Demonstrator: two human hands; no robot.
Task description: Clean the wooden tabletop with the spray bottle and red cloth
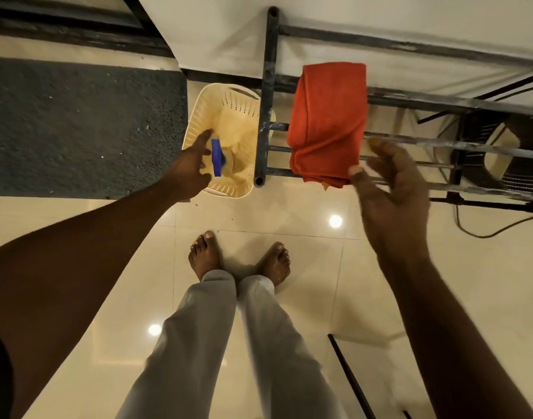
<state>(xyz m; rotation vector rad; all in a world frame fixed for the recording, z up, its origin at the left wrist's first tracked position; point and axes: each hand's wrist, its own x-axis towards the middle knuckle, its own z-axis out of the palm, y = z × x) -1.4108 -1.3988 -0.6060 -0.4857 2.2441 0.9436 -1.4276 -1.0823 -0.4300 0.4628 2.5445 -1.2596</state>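
A red cloth (328, 122) hangs folded over the bars of a dark metal rack (266, 95). My right hand (389, 182) is open beside the cloth's lower right corner, thumb tip touching its edge. A spray bottle with a blue trigger head (217, 157) stands in a cream plastic basket (223, 98) on the floor. My left hand (189, 167) reaches into the basket, fingers spread just left of the bottle's head, not closed on it. The wooden tabletop is not in view.
A dark grey mat (77, 125) lies left of the basket. The floor is glossy cream tile (289, 216). My bare feet (238, 258) stand below the rack. A dark chair (500, 152) and a cable sit at the right. A thin black rod (349, 376) lies at lower right.
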